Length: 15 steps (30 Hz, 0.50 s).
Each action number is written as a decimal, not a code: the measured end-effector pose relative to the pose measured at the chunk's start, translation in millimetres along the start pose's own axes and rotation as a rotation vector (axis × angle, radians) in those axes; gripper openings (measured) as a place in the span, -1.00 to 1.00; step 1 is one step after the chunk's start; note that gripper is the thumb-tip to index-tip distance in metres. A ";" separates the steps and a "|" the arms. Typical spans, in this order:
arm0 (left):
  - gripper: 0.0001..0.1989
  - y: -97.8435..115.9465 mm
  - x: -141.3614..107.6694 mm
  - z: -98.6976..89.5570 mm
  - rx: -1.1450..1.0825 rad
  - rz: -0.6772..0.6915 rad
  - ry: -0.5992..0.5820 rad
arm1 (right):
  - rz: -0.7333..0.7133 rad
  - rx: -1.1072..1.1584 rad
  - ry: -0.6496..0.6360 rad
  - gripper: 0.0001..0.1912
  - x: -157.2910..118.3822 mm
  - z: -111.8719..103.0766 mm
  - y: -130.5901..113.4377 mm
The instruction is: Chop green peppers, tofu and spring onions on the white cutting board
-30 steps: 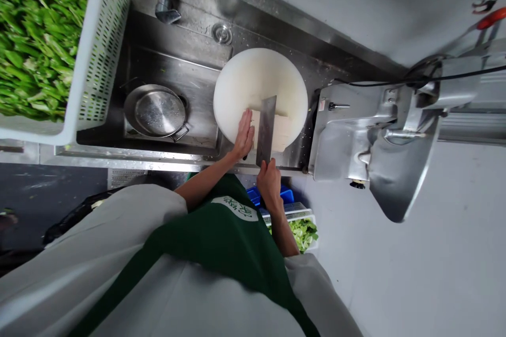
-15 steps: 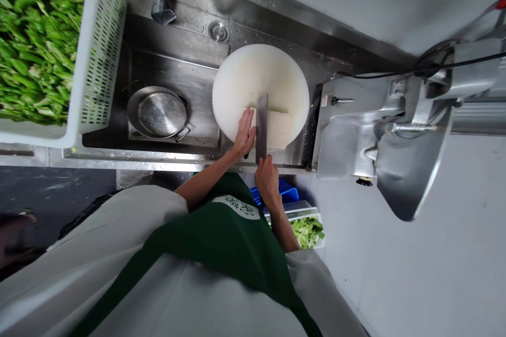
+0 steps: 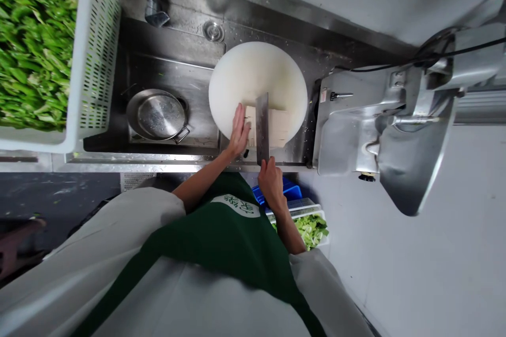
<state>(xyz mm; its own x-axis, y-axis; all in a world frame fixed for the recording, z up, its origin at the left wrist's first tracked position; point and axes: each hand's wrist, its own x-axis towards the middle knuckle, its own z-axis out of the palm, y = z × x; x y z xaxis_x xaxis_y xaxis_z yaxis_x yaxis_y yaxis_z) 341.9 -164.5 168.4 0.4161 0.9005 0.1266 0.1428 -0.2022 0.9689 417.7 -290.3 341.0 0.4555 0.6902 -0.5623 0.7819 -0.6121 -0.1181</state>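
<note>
On the round white cutting board (image 3: 256, 71) lies a pale block that looks like tofu (image 3: 278, 127), with cut lines in it. My right hand (image 3: 271, 179) is closed around the handle of a cleaver (image 3: 262, 129), whose broad blade lies across the block, pointing away from me. My left hand (image 3: 239, 132) rests at the block's left side, fingers stretched out and pointing away from me, to the left of the blade. A small dark object (image 3: 246, 153), partly hidden, shows near the board's front edge beside my left hand.
Left of the board is a steel sink (image 3: 169, 71) holding a metal pan (image 3: 158, 114), under a faucet (image 3: 155, 10). A white basket (image 3: 93, 58) of green peppers stands far left. A meat slicer (image 3: 348, 131) stands right. Below, a crate holds leafy greens (image 3: 311, 229).
My left hand has shifted slightly left, baring more of the block's left part beside the blade. The cleaver stays nearly in place. The whole view has shifted a little.
</note>
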 end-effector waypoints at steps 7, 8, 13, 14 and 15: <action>-0.26 -4.1 1.5 6.5 0.055 0.046 -0.066 | 0.003 0.020 -0.007 -0.78 7.1 -2.6 -2.5; -0.25 -4.7 1.6 8.1 0.059 0.049 -0.061 | 0.002 0.023 -0.009 -0.78 8.0 -1.8 -1.7; -0.24 -3.5 2.4 9.1 0.082 0.038 -0.061 | 0.003 0.044 -0.015 -0.79 19.1 12.1 -3.1; -0.23 -2.9 2.7 8.6 0.092 0.038 -0.061 | 0.002 0.054 -0.031 -0.79 23.9 16.2 -5.1; -0.23 -2.7 2.9 8.2 0.103 0.041 -0.060 | -0.001 0.065 -0.051 -0.79 29.0 20.0 -7.5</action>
<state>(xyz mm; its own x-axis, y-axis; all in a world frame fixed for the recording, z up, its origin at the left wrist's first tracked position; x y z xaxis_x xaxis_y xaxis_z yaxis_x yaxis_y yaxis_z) 350.1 -164.5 164.5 0.4758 0.8668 0.1494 0.2153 -0.2795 0.9357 416.5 -273.4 309.2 0.4315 0.6710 -0.6029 0.7521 -0.6367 -0.1704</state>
